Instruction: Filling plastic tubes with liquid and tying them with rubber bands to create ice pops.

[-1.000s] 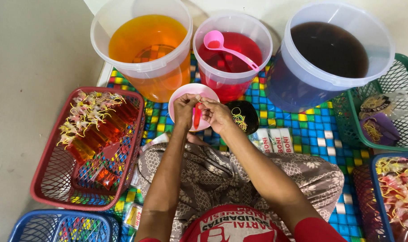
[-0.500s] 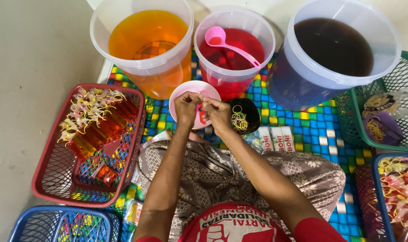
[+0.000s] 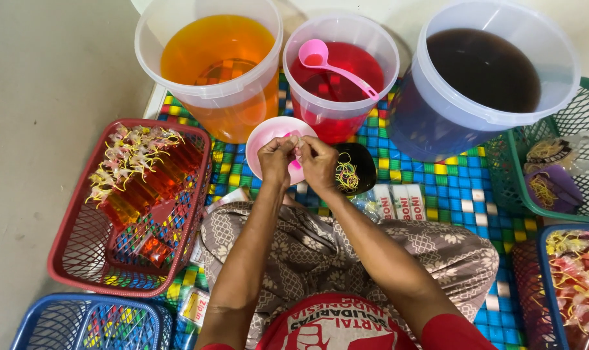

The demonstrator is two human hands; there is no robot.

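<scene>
**Tying off a small red drink packet over the pink bowl**

Both hands meet above the pink bowl (image 3: 268,146), which sits on the chequered mat (image 3: 463,188) in front of the red bucket (image 3: 341,68). The left hand (image 3: 276,159) and the right hand (image 3: 319,162) are closed, fingertips pinched together on a small packet (image 3: 297,154) of pink-red liquid; only a sliver of it shows between the fingers, so the exact grip is hard to make out. Just beside the right hand stands a small black bowl (image 3: 359,170) of yellow rubber bands.

A judgement of progress: a good deal looks done. The red basket (image 3: 80,259) on the left holds a row of filled, tied orange and red packets, and more lie in the blue basket (image 3: 545,285) at the lower right. Much looks left, too: the orange bucket (image 3: 210,61), the red bucket with its pink ladle (image 3: 336,65) and the dark bucket (image 3: 485,68) are all well filled. The packet in hand appears to be at the closing stage.
</scene>
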